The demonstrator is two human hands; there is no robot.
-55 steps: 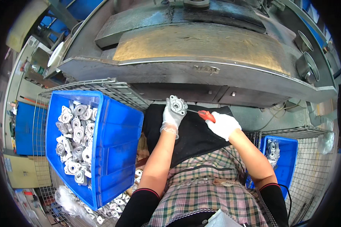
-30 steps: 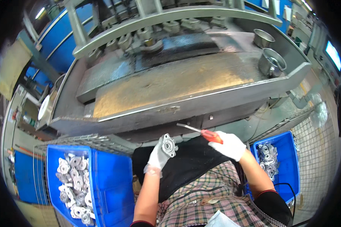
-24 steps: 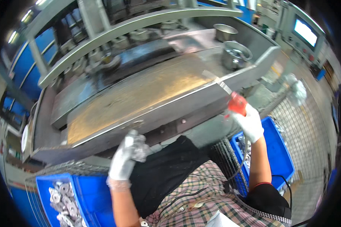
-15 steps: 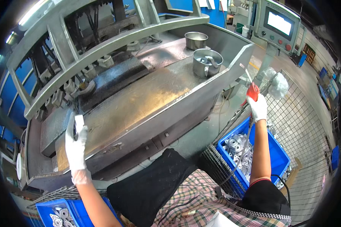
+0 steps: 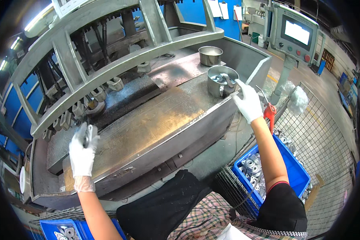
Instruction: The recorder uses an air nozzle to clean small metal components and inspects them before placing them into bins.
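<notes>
Workshop machinery fills the background, its metal bed [image 5: 156, 126] running across the view under a grey frame [image 5: 128, 66]. At lower left, a blue bin [image 5: 82, 229] holds pale metal parts. Above the bed's left end, the left hand [image 5: 82, 156] grips a metal part [image 5: 91, 135] between thumb and fingers; whether the part touches the bed, I cannot tell. Farther right, the right hand [image 5: 249, 103] appears empty, fingers extended just beside a steel pot [image 5: 215, 89] with unclear contents. Next to its wrist stands a red-handled tool [image 5: 270, 112], above another parts-filled blue bin [image 5: 296, 173]. The step in hand looks like positioning the part while reaching potward; that calls for a steady left grip and careful right fingers.
</notes>
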